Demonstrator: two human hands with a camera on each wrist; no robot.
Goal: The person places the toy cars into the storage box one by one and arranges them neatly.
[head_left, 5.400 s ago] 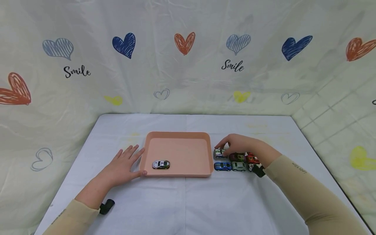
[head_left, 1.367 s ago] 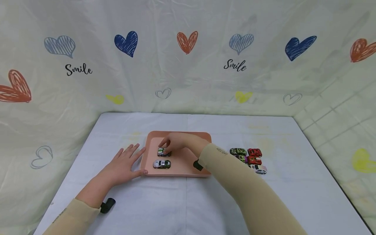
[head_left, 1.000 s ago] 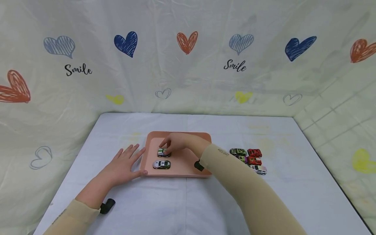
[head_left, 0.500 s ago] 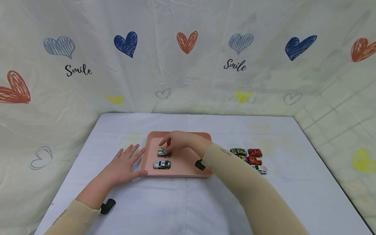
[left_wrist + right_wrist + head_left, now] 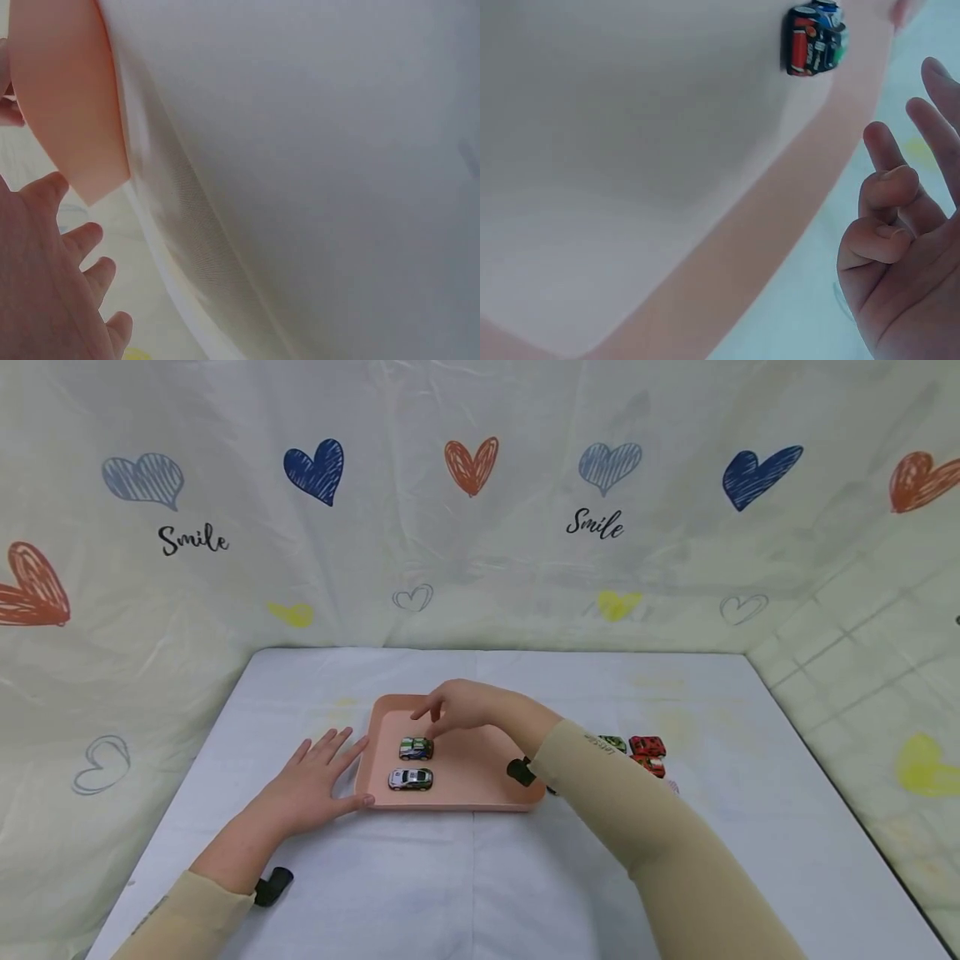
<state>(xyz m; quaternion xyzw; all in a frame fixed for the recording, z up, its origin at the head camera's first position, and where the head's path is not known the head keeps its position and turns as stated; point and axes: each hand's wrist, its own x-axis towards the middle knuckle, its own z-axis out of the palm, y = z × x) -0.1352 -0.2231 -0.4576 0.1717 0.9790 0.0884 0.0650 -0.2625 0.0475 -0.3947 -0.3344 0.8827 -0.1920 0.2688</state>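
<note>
Both hands are free of any load: the right hand [image 5: 468, 703] has let go of the striped car [image 5: 416, 748] and risen just off it, fingers loosely bent with nothing between them, while the left hand [image 5: 311, 781] lies spread, its thumb touching the near left corner of the tray [image 5: 480, 785]. The release leaves the striped car resting on its wheels in the left half of the tray, just beyond the silver car [image 5: 410, 779], which sits closer to the tray's near edge; the two lie roughly side by side, a narrow gap between them. So the setting down of this car looks finished, and two cars now stand in the tray. The tray itself lies between the left and right edges of the surface [image 5: 397, 877], well apart from both. Toward the surface's right edge, outside the tray, are two red cars [image 5: 647, 746] and a green car [image 5: 612, 742], partly covered by the right sleeve [image 5: 622, 802]; how many more it hides, I cannot tell.
</note>
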